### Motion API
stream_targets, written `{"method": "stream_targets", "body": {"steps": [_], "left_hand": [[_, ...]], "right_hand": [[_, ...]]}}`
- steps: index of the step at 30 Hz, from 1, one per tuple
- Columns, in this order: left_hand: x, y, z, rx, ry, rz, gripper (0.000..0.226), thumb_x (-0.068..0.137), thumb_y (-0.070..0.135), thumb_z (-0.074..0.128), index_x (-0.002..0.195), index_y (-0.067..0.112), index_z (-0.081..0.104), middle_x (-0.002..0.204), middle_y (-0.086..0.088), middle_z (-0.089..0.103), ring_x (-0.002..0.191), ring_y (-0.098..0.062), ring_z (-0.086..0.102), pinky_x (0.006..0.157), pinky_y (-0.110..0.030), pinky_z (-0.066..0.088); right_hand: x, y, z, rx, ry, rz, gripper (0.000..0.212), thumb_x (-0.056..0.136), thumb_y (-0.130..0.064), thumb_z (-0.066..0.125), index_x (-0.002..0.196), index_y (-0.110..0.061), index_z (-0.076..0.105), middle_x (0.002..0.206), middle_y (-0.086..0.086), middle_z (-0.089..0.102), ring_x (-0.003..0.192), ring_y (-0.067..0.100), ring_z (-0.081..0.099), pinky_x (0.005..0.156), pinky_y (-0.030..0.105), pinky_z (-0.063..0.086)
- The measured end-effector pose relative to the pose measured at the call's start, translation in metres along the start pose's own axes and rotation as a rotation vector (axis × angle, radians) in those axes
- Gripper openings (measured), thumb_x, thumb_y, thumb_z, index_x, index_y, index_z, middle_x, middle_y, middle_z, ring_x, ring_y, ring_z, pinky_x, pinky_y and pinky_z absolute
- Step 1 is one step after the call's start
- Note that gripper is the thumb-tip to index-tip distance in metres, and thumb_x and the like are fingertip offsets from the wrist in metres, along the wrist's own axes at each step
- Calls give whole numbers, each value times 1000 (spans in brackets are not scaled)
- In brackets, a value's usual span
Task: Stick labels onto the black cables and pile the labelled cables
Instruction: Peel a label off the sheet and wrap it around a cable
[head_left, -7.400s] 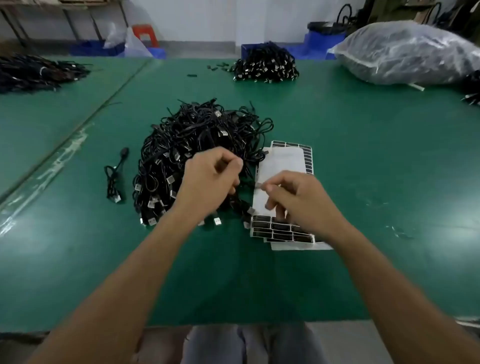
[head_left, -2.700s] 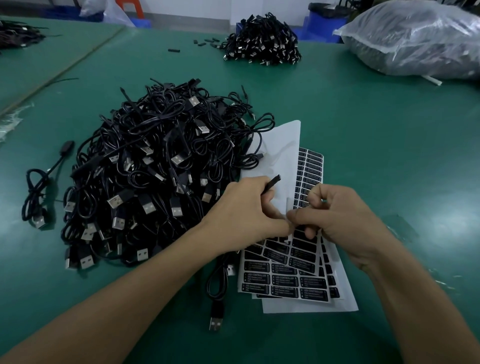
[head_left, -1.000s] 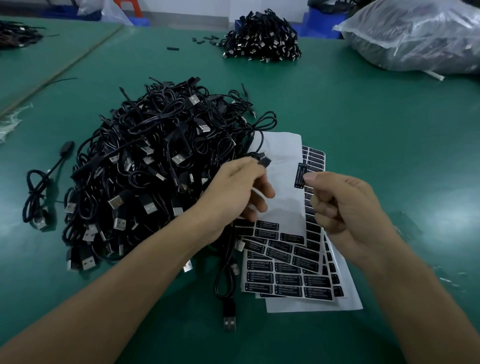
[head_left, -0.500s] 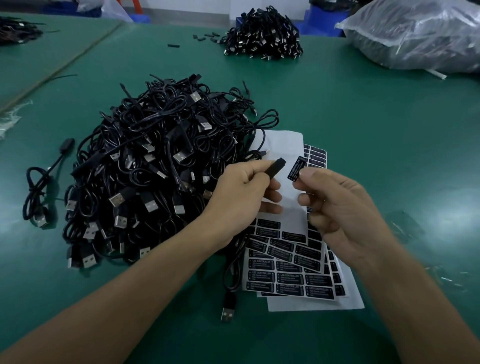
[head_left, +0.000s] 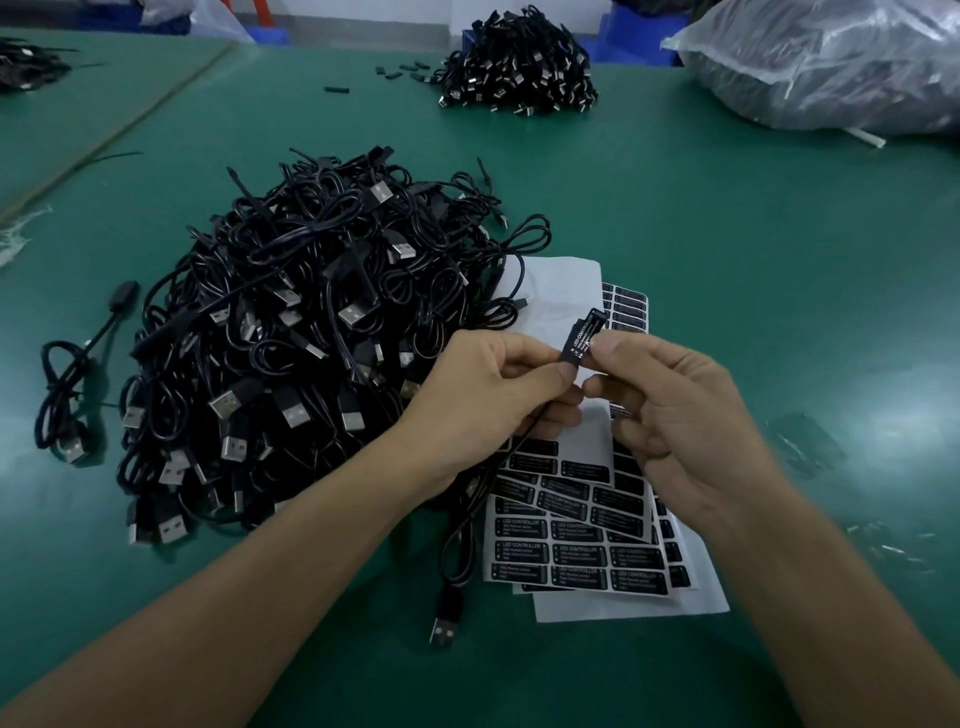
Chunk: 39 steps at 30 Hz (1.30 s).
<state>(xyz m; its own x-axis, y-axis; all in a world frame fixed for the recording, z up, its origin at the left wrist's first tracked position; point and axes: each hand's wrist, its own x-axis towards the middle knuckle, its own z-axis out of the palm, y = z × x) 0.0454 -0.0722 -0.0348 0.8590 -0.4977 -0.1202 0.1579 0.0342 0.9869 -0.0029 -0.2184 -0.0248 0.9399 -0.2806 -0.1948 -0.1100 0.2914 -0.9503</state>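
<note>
The green tabletop (head_left: 727, 234) carries a big heap of black cables (head_left: 311, 332) left of centre, a clear plastic bag (head_left: 831, 62) at its far right, a smaller cable pile (head_left: 519, 62) at the far side, and overlapping label sheets (head_left: 576, 545) just beside the heap, partly under the hands. The left hand (head_left: 488, 400) has its grip closed in a thumb-and-forefinger pinch on the small block end of one cable (head_left: 462, 535), whose wire trails down to a USB plug lying on the tabletop. The right hand (head_left: 675, 415), fingers curled, pinches the label (head_left: 583, 336) against that block, above the sheets.
</note>
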Motion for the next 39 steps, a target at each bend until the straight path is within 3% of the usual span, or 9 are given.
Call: {"method": "stream_targets", "body": {"steps": [4,8,12,25,39], "left_hand": [[-1,-1,-1,72,3,13,10,94,7,67,88,3,74,75,-11,74,66,-17,71,63,-23,60],[-1,1,-2,30,-40,-2,10,95,5,64,96,0,73,78,-12,76,71,-16,73,67,-23,61],[-1,2,-3,-26,-56,-24,12,95,3,63,102,-3,71,80,-10,76,72,-15,74,67,-23,61],[-1,2,-4,-100,-63,-26,8,89,7,68,95,8,73,83,-9,78,76,-17,76,66,-22,60],[0,0,-3,-80,-60,-26,7,92,7,67,96,7,72,86,-11,78,78,-17,76,67,-23,60]], "right_hand": [[0,0,-1,-16,4,-22,10,60,-30,76,66,-23,79,71,-2,69,60,2,61,33,13,27],[0,1,0,-29,11,-40,4,72,-21,76,68,-21,79,69,-2,69,60,3,60,36,14,30],[0,2,-1,-106,57,-70,18,87,-13,72,71,-20,77,70,-4,69,64,4,60,42,16,37],[0,4,0,-147,22,-158,21,89,-11,71,72,-21,79,76,1,73,68,8,63,50,18,45],[0,7,1,-287,61,-300,22,87,-11,74,68,-23,76,66,-3,70,53,11,57,52,21,50]]}}
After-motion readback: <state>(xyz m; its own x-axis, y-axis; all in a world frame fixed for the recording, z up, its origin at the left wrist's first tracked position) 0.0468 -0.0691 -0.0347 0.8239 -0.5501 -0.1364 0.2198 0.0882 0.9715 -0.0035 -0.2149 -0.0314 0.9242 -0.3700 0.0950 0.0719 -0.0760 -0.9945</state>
